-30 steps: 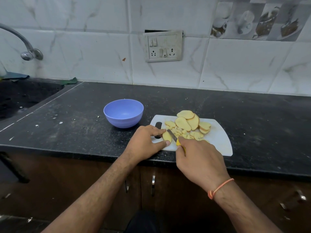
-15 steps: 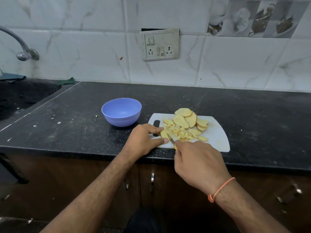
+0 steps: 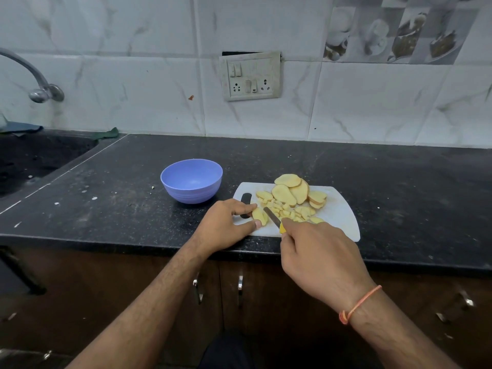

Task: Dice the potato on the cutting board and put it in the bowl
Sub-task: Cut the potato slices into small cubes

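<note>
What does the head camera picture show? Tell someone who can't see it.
A right hand cuts with a knife while the left hand holds a potato slice on a white cutting board; an empty purple bowl sits alongside.

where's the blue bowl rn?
Head view: the blue plastic bowl stands empty on the black countertop, just left of the white cutting board, beyond the left hand.

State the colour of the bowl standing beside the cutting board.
The bowl is light purple-blue, inside and out; the head view, the only one, shows it plainly.
</note>
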Demonstrator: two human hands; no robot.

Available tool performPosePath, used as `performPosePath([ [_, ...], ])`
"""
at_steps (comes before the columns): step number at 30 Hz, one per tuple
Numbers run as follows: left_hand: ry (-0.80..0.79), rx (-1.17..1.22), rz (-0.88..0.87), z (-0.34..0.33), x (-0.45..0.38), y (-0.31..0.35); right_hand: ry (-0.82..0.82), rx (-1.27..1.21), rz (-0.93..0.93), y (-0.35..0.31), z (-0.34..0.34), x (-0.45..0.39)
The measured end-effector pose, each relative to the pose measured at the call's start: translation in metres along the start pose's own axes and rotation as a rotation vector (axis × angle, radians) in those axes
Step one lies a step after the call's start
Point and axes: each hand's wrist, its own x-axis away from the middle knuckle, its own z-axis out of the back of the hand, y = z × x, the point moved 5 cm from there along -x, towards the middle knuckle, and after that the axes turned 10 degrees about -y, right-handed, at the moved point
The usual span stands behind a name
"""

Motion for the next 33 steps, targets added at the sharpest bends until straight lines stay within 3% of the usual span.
performPosePath([
  [21, 0.076, 0.174, 0.091, 0.001, 0.001, -0.006, -0.052, 0.087, -0.026, -0.023, -0.012, -0.032],
  [33, 0.071, 0.161, 0.126, 0.005, 0.002, -0.007, -0.125, 0.169, -0.006, -0.024, -0.015, -0.032],
])
